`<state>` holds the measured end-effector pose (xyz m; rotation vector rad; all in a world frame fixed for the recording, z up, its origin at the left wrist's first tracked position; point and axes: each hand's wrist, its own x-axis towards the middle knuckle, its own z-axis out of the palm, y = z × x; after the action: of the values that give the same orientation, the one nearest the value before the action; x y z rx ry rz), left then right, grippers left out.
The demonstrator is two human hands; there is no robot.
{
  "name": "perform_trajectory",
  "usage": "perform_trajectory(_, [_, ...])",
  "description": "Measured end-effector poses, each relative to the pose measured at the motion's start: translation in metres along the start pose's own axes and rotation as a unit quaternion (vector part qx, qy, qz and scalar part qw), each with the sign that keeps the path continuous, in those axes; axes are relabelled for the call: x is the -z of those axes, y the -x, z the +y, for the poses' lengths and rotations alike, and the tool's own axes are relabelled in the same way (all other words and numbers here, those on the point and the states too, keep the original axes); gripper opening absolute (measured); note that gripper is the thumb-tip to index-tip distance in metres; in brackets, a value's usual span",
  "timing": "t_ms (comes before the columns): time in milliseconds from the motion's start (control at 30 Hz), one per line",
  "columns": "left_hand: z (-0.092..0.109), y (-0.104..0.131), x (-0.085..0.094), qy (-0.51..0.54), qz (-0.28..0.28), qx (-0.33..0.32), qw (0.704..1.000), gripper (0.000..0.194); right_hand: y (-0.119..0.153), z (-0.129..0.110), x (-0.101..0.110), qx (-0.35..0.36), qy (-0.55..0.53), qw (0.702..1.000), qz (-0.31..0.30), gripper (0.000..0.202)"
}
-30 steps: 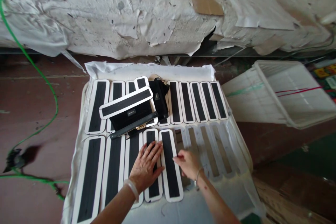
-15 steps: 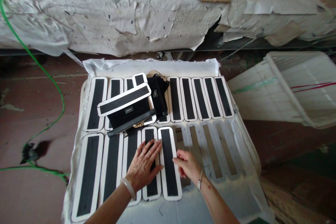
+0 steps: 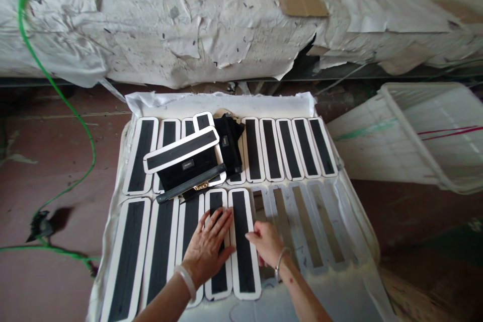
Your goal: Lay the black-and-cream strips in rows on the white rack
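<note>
My left hand (image 3: 210, 241) lies flat with fingers spread over a black panel with a white border (image 3: 218, 280), its fingertips reaching the panel beside it. That neighbouring white-bordered black panel (image 3: 244, 246) is the rightmost in the near row. At its right edge is my right hand (image 3: 265, 242), thumb and curled fingers closed together; whatever they pinch is hidden. Above my left hand, a black bag piece with a clasp (image 3: 190, 173) lies tilted over the far row, a white-bordered strip along its top. Behind it rests another black piece (image 3: 228, 143) with a small label.
Several more bordered panels (image 3: 289, 148) line the far row on the cloth-covered board (image 3: 287, 302). Right of my right hand are grey strip-shaped marks (image 3: 307, 226). A white plastic basket (image 3: 407, 151) stands at the right, a green hose (image 3: 81, 121) at the left, a paper-covered bench (image 3: 181, 25) behind.
The view has tilted, so the board sits slightly lower in the picture. My right hand has shifted a little left, onto the edge of the rightmost near panel. My left hand stays flat.
</note>
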<state>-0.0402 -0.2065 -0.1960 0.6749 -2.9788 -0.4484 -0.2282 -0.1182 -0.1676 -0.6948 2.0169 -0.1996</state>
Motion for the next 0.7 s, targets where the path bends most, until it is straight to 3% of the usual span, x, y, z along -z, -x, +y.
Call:
perform_trajectory(100, [0.003, -0.002, 0.004, -0.016, 0.004, 0.001, 1.000, 0.072, 0.005, -0.022, 0.014, 0.050, 0.108, 0.991, 0.069, 0.038])
perform_trajectory(267, [0.003, 0.000, 0.004, -0.010, 0.018, 0.004, 1.000, 0.075, 0.009, -0.080, 0.036, 0.202, 0.173, 0.951, 0.159, 0.018])
perform_trajectory(400, [-0.001, 0.004, -0.005, 0.036, 0.008, 0.013, 0.999, 0.076, -0.002, -0.136, 0.044, 0.357, 0.187, 0.898, 0.176, 0.021])
perform_trajectory(533, [-0.005, 0.007, -0.014, 0.077, -0.018, 0.021, 0.997, 0.082, -0.027, -0.191, 0.049, 0.421, 0.226, 0.858, 0.189, 0.022])
perform_trajectory(600, [-0.006, 0.007, -0.016, 0.100, -0.037, 0.021, 0.994, 0.085, -0.044, -0.220, 0.050, 0.441, 0.266, 0.838, 0.182, 0.029])
perform_trajectory(700, [-0.006, 0.007, -0.018, 0.133, -0.061, 0.031, 0.989, 0.086, -0.074, -0.260, 0.048, 0.465, 0.345, 0.803, 0.141, 0.066])
